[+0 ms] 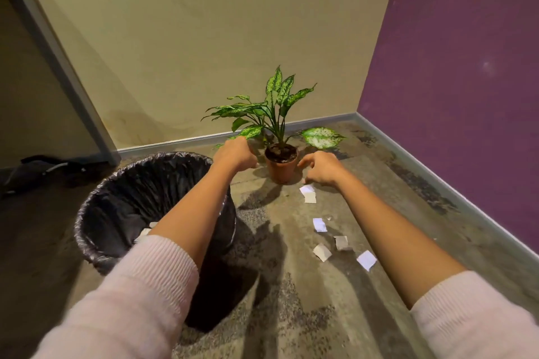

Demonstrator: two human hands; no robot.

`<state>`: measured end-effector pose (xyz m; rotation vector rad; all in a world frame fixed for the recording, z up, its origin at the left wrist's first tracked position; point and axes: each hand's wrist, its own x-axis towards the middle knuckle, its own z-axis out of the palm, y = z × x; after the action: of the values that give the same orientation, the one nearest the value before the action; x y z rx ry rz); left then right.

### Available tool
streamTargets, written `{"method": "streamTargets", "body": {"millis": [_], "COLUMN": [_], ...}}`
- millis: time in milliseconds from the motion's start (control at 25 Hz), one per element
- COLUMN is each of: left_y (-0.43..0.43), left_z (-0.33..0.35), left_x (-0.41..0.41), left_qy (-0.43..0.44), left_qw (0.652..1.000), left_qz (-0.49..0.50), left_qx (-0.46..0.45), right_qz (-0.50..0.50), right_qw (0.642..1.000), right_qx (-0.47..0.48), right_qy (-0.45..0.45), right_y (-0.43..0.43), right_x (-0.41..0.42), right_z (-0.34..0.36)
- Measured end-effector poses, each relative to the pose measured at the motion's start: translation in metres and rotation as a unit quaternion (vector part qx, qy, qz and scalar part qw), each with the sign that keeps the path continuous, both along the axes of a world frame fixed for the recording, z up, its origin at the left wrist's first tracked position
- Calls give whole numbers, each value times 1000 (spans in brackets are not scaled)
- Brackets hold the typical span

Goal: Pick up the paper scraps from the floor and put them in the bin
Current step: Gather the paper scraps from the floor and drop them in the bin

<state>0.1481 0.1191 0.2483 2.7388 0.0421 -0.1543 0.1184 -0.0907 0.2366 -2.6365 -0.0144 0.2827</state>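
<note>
The right hand (320, 167), loose-fingered and empty, hovers just above the nearest scrap (307, 189); other scraps (319, 224) lie behind it; light, limp and flat, they likely need an edge pinch; the left hand (236, 154) is curled, contents unseen, beside the bin (131, 198).

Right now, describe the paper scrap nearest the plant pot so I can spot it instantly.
Find the terracotta plant pot near the corner. Just right of its base, beside the right hand, lies a small white paper scrap. It is brighter than the duller beige scrap touching its near edge.
</note>
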Motion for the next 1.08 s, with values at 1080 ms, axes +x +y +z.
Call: {"method": "streamTargets", "body": {"millis": [1080], "left_y": [-168], "left_z": [-281], "left_x": [6], "left_qy": [57], "left_qw": [992], "left_qz": [-111], "left_qx": [25], "right_qz": [-124], "right_qw": [991], "right_qx": [6], "right_qy": [55], "right_y": [-129], "right_x": [3], "right_z": [-249]}}
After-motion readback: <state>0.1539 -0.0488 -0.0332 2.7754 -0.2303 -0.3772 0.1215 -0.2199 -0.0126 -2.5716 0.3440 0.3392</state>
